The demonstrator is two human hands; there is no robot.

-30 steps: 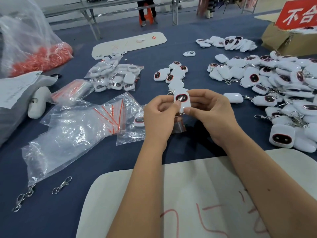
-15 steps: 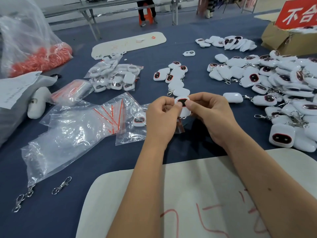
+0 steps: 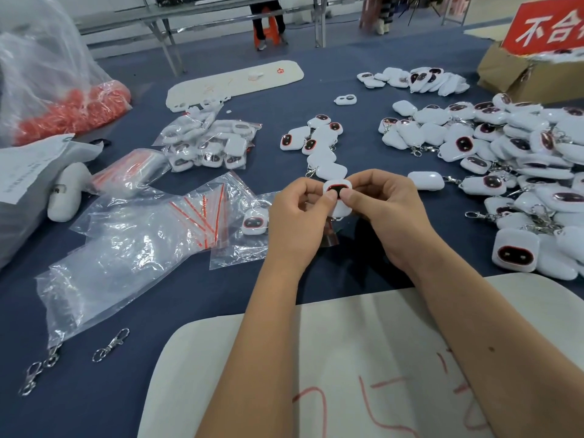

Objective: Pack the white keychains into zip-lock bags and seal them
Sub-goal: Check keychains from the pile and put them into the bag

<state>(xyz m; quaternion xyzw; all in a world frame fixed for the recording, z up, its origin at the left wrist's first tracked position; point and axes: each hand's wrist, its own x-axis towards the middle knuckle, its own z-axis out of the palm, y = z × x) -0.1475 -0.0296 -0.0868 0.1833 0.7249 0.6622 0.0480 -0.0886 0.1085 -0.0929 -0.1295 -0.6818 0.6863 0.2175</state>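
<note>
Pinched upright between left hand (image 3: 297, 219) and right hand (image 3: 384, 210), white keychain (image 3: 337, 197) half sunk in zip-lock bag (image 3: 330, 237), bag mouth up, above the bench (image 3: 189, 295).

hands (image 3: 341, 216) pinching white keychain (image 3: 338, 197), blue table (image 3: 189, 311)

Two bare hands, the left hand (image 3: 297, 222) and right hand (image 3: 388, 216), pinch one white plastic keychain with a dark red-rimmed face (image 3: 337, 197). Left of the grip lie three loose silver metal clasps (image 3: 110, 344). Right of it, loose white keychains (image 3: 521, 159) pile too many to count.
</note>
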